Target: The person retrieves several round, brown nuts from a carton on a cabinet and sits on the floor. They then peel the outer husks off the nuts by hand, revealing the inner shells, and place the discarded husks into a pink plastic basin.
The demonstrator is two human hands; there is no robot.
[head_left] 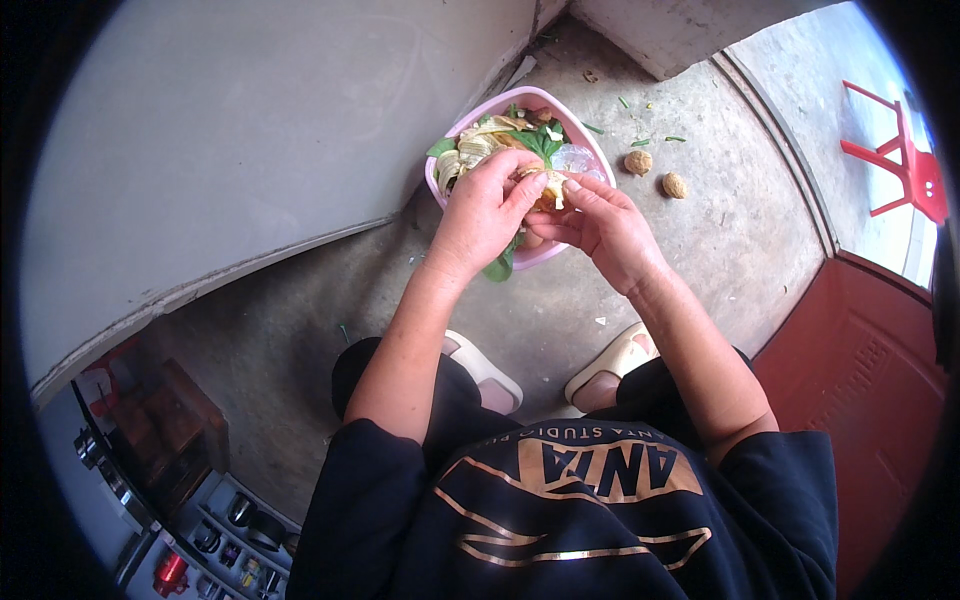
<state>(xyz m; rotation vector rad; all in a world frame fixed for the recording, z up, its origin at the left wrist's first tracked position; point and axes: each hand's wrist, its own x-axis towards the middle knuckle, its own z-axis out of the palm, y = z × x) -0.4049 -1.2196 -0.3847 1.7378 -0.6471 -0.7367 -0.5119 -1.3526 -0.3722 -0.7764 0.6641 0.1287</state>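
Over a pink plastic bin (525, 91), my left hand (487, 202) and my right hand (607, 225) come together. Between their fingertips is a small yellowish-brown piece of food (555, 193) with a pale, flaky outer layer. Thumbs and fingers of both hands grip it; its exact kind is unclear and the fingers hide part of it. Inside the bin lie pale, ribbed peelings (474, 142), green leaves (538, 139) and a crumpled clear plastic bag (577, 159). One green leaf (499, 264) hangs over the near rim.
Two walnut-like brown shells (637, 163) and green scraps (675, 139) lie on the concrete floor. A grey panel (247, 120) rises at left. At right are a red-brown door (855, 397) and a red plastic chair (911, 169). Shelves (247, 525) with kitchenware stand lower left.
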